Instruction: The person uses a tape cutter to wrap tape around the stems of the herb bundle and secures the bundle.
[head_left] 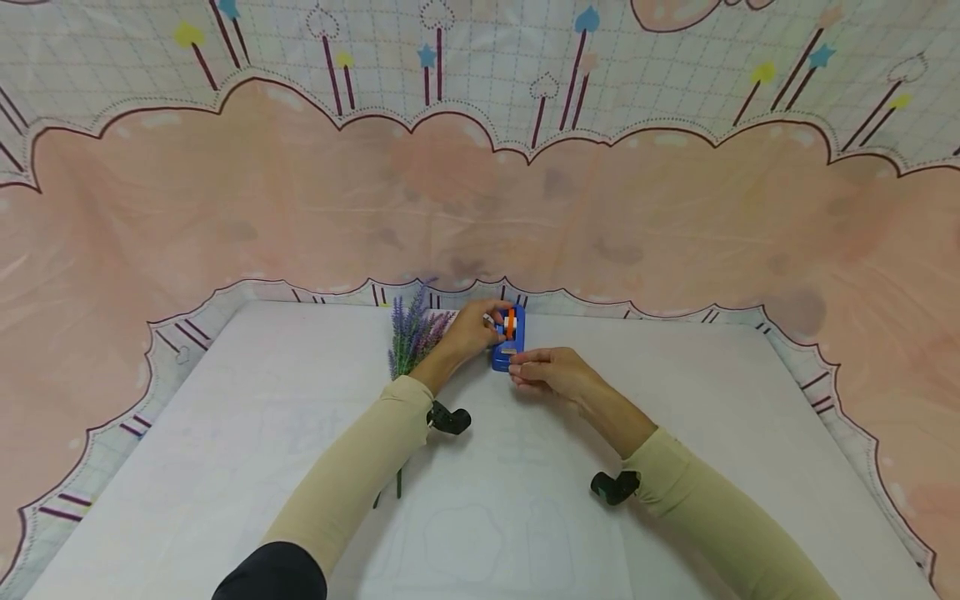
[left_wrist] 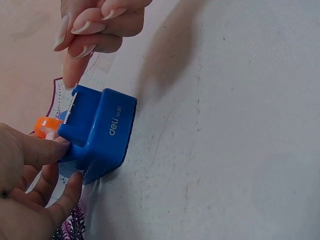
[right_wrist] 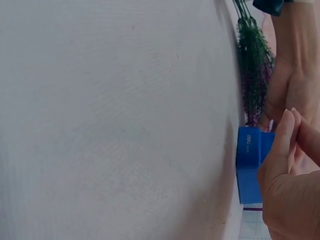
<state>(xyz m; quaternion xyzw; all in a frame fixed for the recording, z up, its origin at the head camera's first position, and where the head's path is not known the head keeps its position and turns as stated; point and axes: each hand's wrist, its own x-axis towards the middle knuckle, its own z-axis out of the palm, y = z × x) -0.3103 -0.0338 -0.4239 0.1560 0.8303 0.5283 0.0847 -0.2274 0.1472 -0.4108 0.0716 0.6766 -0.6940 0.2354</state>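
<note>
A blue tape dispenser with an orange hub stands near the far edge of the white table. My left hand grips it from the left, thumb and fingers on its side beside the hub. The toothed cutter faces up in the left wrist view. My right hand is at the dispenser's near end, its thumb and index fingertips together close to the cutter. Whether a strip of tape lies between them cannot be seen.
A bunch of artificial lavender with purple and pink flowers lies just left of the dispenser, partly behind my left forearm. The white tabletop reaches toward me. A patterned peach cloth hangs behind the table.
</note>
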